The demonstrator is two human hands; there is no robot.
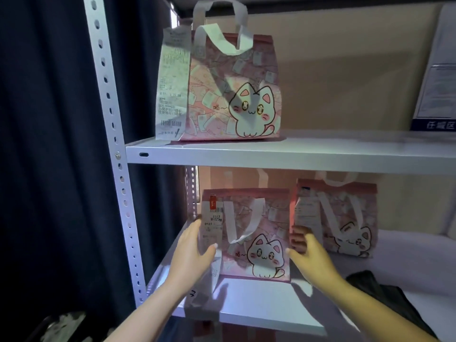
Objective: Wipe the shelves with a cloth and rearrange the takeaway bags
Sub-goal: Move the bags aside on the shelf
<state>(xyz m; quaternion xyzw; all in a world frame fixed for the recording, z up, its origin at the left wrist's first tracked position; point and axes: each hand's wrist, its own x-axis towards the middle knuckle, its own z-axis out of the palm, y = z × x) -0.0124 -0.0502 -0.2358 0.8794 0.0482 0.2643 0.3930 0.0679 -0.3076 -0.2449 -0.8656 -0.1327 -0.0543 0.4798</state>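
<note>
On the lower shelf (259, 307) stands a pink cat-print takeaway bag (256, 233) with a receipt on its left side. My left hand (195, 253) holds its left side, thumb across the front. My right hand (306, 250) holds its right side, fingers reaching behind into the gap beside a second pink cat bag (345, 218). A third cat bag (232, 90) with a long receipt stands upright on the upper shelf (283, 154), at its left end. A dark cloth (380, 292) lies on the lower shelf to the right of my right arm.
A perforated white upright (116, 154) frames the shelves on the left, with a dark curtain (49, 144) beyond it. A printed notice (436, 90) leans at the upper shelf's far right. The beige back panel (345, 70) closes the rear.
</note>
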